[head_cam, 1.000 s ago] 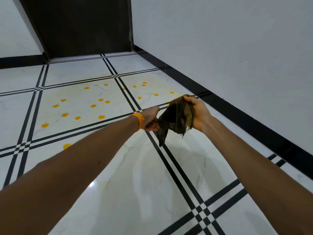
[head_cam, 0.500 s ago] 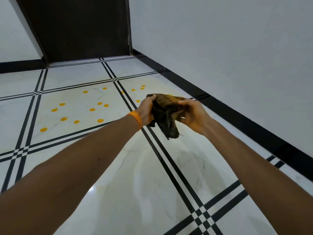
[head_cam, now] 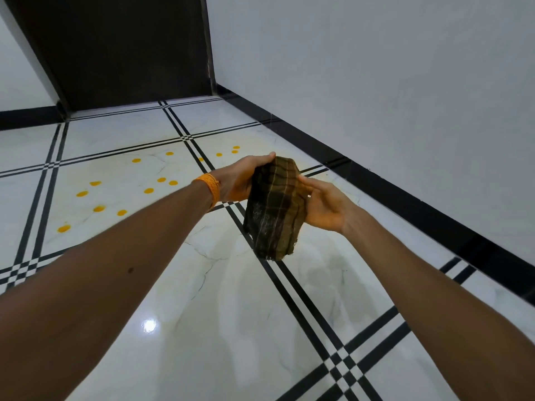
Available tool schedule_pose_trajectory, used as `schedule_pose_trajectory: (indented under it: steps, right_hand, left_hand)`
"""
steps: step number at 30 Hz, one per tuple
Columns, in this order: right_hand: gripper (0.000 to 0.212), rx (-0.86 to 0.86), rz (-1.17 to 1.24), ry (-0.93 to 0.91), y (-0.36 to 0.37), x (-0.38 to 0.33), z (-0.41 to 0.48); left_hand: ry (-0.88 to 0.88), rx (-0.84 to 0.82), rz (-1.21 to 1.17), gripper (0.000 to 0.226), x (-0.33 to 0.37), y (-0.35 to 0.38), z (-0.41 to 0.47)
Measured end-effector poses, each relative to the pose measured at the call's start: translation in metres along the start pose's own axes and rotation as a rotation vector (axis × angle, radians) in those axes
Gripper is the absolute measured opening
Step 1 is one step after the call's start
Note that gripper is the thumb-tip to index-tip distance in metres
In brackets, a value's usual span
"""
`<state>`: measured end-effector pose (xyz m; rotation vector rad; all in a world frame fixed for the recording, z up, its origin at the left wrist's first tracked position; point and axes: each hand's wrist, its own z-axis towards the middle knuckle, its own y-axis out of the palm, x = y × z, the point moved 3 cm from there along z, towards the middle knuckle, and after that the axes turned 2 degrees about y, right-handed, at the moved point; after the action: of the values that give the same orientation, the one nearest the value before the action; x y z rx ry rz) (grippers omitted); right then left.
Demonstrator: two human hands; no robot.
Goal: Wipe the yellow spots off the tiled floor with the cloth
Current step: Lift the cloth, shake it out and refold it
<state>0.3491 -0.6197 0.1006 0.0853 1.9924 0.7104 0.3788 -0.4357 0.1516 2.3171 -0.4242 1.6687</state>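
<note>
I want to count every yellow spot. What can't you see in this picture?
All in the head view:
- Spots: the left arm, both hands and the cloth cover part of the floor, so some may be hidden.
- Left hand: fingers behind the cloth.
- Right hand: fingertips tucked at the cloth's edge.
- Floor: cut off by the picture's edges.

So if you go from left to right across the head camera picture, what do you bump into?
Yellow spots → orange wristband → left hand → cloth → right hand → black skirting → white wall.
</note>
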Motion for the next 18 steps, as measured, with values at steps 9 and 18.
schedule_pose_trajectory:
  steps: [9,18]
  right_hand:
    - [0.017,0.155,-0.115,-0.148,-0.008,-0.002,0.001]
    - [0.044,0.313,-0.417,-0.418,-0.010,-0.022,-0.001]
  left_hand:
    - [0.054,0.289,0.115,0.032,-0.007,-0.027,0.018]
    - [0.055,0.383,0.081,0.030,-0.012,-0.038,0.016]
